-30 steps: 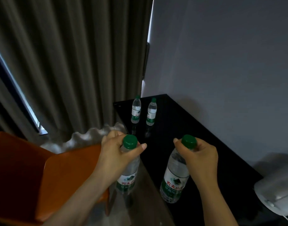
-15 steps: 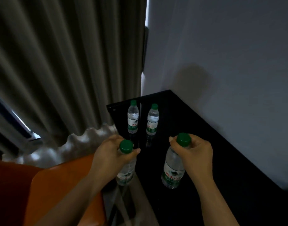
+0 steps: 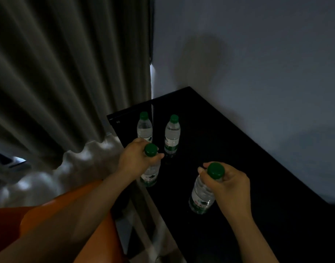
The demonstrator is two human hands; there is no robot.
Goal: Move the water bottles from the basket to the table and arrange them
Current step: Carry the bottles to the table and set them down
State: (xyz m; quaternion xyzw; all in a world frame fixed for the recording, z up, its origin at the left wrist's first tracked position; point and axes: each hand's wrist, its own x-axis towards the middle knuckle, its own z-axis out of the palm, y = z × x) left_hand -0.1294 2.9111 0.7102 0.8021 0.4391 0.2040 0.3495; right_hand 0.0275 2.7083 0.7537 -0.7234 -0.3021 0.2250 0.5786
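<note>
step: setting down | my left hand (image 3: 136, 158) grips a clear plastic green-capped water bottle (image 3: 150, 173), right hand (image 3: 231, 185) grips second bottle (image 3: 200, 196), both low over glossy black table (image 3: 257, 168) | next, I judge: stand them in line with far pair (image 3: 172, 133)

A glossy black rectangular table (image 3: 257, 186) stands against a plain grey wall (image 3: 257, 54) in dim light. Pleated taupe fabric curtains (image 3: 58, 73) hang left of it, and an orange seat (image 3: 9, 219) sits at its near left.
</note>
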